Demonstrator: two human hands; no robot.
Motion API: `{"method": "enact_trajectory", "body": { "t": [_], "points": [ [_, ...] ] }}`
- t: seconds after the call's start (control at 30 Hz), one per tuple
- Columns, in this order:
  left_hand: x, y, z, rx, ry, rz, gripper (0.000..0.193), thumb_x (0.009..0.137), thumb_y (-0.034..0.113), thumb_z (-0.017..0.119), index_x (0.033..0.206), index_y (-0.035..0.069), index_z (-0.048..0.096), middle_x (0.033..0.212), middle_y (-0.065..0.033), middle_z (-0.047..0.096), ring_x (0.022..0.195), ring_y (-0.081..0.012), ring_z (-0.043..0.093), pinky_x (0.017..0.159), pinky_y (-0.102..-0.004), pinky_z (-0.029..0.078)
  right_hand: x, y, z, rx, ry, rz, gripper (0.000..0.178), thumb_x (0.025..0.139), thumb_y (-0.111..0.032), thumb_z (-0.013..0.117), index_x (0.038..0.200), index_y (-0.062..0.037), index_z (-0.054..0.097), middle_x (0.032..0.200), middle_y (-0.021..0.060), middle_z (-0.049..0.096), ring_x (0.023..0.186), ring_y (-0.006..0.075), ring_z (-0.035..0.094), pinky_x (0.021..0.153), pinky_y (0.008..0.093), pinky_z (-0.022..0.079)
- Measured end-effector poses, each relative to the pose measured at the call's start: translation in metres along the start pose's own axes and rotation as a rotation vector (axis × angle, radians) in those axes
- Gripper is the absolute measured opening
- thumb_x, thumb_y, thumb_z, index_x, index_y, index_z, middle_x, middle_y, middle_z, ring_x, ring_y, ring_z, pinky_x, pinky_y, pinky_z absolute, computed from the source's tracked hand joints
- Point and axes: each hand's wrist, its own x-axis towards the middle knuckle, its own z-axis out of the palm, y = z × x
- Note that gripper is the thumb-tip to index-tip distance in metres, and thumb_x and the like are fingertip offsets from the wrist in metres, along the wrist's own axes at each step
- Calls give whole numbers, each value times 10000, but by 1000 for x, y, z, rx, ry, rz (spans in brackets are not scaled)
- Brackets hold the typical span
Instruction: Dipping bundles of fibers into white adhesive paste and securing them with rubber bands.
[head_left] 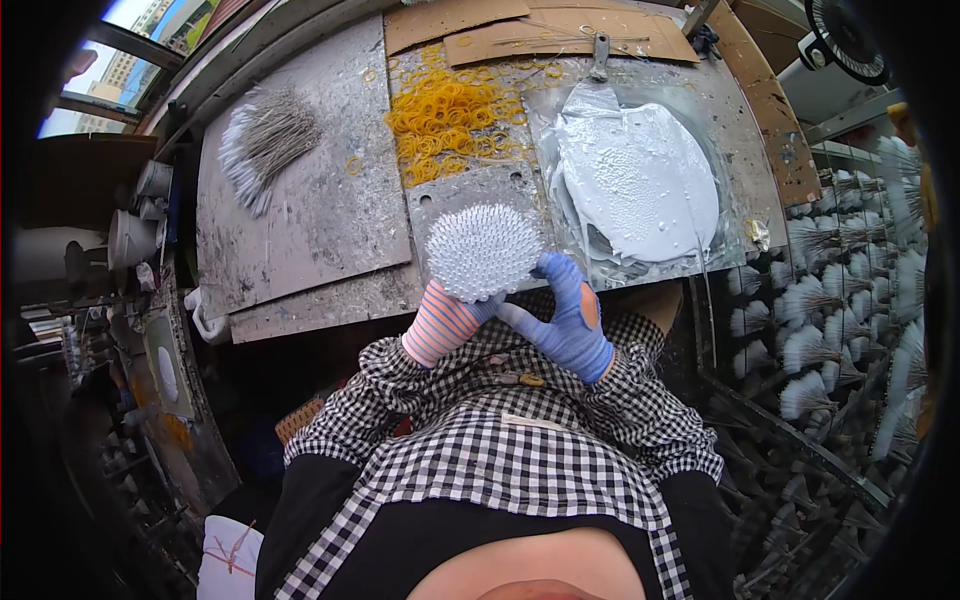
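A round, domed bundle of white-tipped sticks (484, 250) faces up at the table's front edge, its many pale tips packed close. My left hand (448, 322), in a pink and grey striped glove, grips it from below on the left. My right hand (562, 322), in a blue glove with a hole at the back, curves round its lower right edge, with thumb and forefinger against it. The sticks' lower ends are hidden under the dome and my fingers. Just beyond the bundle lies a grey plate (462, 190) with holes in its corners.
Loose yellow rubber bands (440, 115) lie heaped beyond the plate. At right, a wide scraper (592, 97) rests in thick white paste (640, 180). A pile of white-tipped sticks (270, 140) is on the left board. Racks of white-tipped bundles (815, 310) stand right; a fan (848, 42) is far right.
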Motion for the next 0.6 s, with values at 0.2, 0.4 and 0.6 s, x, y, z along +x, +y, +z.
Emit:
{"method": "enact_trajectory", "body": {
  "t": [0.2, 0.4, 0.6],
  "points": [
    [-49, 10, 9, -1000, 61, -470, 478, 923, 143, 781, 1353, 35, 602, 1302, -67, 675, 1192, -157, 630, 1026, -332, 504, -1, -15, 37, 604, -218, 489, 715, 769, -276, 904, 1346, -22, 568, 1205, 103, 652, 1146, 206, 622, 977, 366, 512],
    [-71, 13, 0, -1082, 40, -636, 489, 911, 115, 780, 1363, 40, 608, 1286, -64, 688, 1194, -156, 627, 1015, -323, 504, -10, -10, 52, 620, -288, 448, 712, 778, -271, 900, 1362, -24, 575, 1261, 118, 663, 1174, 213, 627, 1021, 367, 497],
    [-78, 18, -9, -1000, 62, -636, 449, 919, 88, 765, 1337, 30, 611, 1280, -65, 692, 1179, -137, 628, 995, -319, 514, -18, -4, 59, 649, -358, 468, 690, 791, -292, 889, 1356, -30, 592, 1287, 133, 674, 1200, 231, 636, 1043, 380, 489]
  ]
}}
